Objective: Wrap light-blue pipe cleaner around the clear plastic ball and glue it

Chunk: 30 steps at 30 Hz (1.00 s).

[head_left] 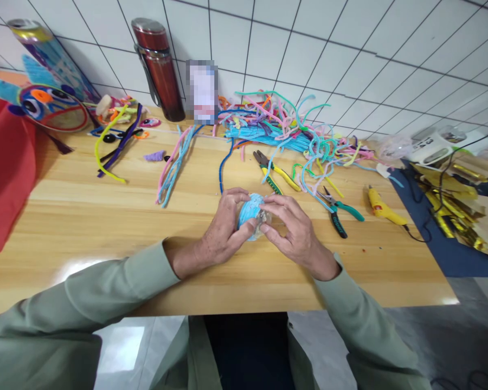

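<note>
Head view: one light-blue piece, fingers of left hand and right hand clasping it, between table's front and back edges.

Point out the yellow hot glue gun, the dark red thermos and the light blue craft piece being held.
Yellow hot glue gun point(383, 207): head view, middle of its body.
Dark red thermos point(165, 81): head view, body below the lid.
Light blue craft piece point(250, 210): head view, its blue surface.
</note>
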Available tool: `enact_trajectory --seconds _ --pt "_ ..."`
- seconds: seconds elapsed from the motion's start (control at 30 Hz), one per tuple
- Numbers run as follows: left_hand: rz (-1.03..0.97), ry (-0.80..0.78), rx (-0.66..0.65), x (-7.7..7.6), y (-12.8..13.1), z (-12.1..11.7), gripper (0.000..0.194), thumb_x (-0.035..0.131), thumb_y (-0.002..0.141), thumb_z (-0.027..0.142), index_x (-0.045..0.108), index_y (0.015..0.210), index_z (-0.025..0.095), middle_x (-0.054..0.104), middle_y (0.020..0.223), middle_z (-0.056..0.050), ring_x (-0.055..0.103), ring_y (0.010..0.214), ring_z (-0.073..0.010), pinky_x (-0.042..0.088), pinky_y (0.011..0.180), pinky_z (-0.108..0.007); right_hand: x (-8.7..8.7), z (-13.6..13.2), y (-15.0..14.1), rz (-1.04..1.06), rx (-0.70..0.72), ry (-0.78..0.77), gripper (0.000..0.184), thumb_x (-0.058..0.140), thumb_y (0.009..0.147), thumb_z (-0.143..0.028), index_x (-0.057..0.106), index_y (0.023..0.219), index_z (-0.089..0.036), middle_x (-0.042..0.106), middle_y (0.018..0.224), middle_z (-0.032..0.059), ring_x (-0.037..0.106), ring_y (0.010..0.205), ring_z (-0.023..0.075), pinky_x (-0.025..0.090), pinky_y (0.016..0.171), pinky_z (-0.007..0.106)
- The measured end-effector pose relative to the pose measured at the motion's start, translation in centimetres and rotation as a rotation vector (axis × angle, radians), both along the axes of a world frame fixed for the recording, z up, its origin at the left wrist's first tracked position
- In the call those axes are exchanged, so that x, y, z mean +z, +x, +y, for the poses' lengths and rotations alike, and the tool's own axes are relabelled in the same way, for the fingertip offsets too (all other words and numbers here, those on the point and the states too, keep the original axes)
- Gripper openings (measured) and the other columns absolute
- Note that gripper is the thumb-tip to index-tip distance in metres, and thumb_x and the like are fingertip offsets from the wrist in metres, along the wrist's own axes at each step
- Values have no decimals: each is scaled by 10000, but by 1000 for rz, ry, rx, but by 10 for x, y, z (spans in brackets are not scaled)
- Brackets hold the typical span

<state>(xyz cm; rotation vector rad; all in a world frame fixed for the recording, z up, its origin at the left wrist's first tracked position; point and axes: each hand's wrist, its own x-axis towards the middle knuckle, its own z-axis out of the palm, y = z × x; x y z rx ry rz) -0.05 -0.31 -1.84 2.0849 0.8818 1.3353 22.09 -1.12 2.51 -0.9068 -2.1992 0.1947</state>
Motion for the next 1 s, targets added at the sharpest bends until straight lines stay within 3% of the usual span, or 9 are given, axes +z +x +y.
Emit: enact_trajectory --seconds 0.3,0.5,0.67,0.87,1.0 --pt "-68 -124 -47 3 -2 0 270 429 1143 418 447 1367 270 493 1422 -130 496 1393 -281 439 1223 -542 -2 -5 -4 -25 -11 -28 537 772 955 -332 579 1450 -257 670 1388 177 685 1302 359 608 1085 595" --pt "-141 -367 -79 12 -3 -1 321 416 1139 467 479 1360 243 507 1479 -142 519 1420 -291 405 1268 -529 -2 -5 -4 -45 -20 -54 622 798 932 -334 534 1490 -260 645 1435 182 659 1341 375 585 1117 630" --pt "-53 -467 -75 28 -5 2 404 442 1117 470 484 1426 214 574 1473 -143 543 1411 -289 421 1260 -505 -2 -4 -3 -45 -21 -78 627 782 939 -306 525 1511 -277 641 1452 174 652 1363 376 583 1129 631" --pt "76 -497 -107 43 -7 7 422 573 1019 461 526 1361 220 612 1398 -134 572 1348 -307 457 1200 -512 -2 -4 -3 -32 -23 -91 649 779 913 -252 531 1513 -266 636 1445 174 653 1353 380 586 1125 626" --pt "85 -560 -113 49 -8 9 402 576 996 459 519 1321 229 618 1338 -123 597 1271 -304 497 1130 -518 -3 -3 -3 -36 -14 -74 611 778 921 -259 536 1482 -252 632 1431 184 655 1345 372 595 1115 615"
